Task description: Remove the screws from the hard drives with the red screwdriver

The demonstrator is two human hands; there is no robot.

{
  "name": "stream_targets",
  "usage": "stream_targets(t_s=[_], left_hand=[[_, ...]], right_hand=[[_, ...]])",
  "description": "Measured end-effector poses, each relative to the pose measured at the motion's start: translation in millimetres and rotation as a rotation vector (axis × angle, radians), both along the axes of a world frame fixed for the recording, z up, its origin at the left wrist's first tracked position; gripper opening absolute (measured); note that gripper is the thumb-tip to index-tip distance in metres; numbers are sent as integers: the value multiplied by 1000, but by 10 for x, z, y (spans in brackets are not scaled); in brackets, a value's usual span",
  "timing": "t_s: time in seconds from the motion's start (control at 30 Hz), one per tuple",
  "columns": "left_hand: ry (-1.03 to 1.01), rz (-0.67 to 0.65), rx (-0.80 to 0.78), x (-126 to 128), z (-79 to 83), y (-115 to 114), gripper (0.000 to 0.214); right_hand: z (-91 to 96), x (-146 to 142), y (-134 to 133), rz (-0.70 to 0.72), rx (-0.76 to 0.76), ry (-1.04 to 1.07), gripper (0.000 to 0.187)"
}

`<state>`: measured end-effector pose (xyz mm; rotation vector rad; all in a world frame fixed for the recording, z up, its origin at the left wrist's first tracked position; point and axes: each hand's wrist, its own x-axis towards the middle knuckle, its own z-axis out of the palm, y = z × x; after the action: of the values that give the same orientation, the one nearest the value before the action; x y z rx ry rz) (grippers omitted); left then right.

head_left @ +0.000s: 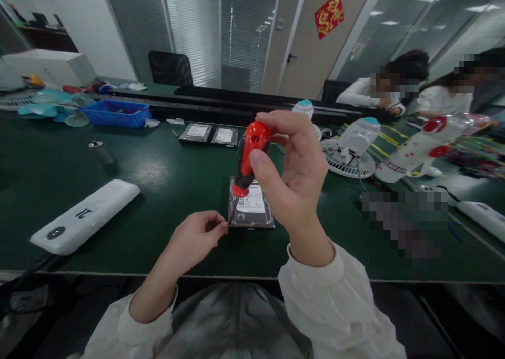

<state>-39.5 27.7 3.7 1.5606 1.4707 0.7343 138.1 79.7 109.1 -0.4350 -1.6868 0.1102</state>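
My right hand (294, 175) grips the red and black handle of a screwdriver (249, 156), held upright above a hard drive (251, 209) that lies flat on the dark green table (158, 175). The thin shaft points down to the drive's near left corner. My left hand (197, 238) rests on the table beside that corner, fingers pinched around the screwdriver's tip.
Two more hard drives (209, 134) lie further back. A white flat device (84, 215) is at the left, a small fan (351, 151) and a white and red tool (422, 146) at the right. A blue bin (116, 114) stands at the back left. Two people sit far right.
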Motion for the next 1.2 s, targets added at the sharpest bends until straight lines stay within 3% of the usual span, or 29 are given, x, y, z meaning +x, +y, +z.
stream_targets(t_s=[0.4,0.63,0.87,1.07,1.2], left_hand=[[13,-2,8,-2,-7,-3,29],[15,-1,9,-2,-13,11,28],[22,3,18,-4,-17,2,28],[25,2,16,-5,-14,3,28],[23,-3,15,-4,-16,3,28]], right_hand=[[-11,-5,20,37,36,-32,32],[22,-14,2,-67,40,-24,29],[-23,10,18,17,24,-38,34],[6,-7,4,-82,38,-3,30],[-13,16,10,-47,13,-20,29]])
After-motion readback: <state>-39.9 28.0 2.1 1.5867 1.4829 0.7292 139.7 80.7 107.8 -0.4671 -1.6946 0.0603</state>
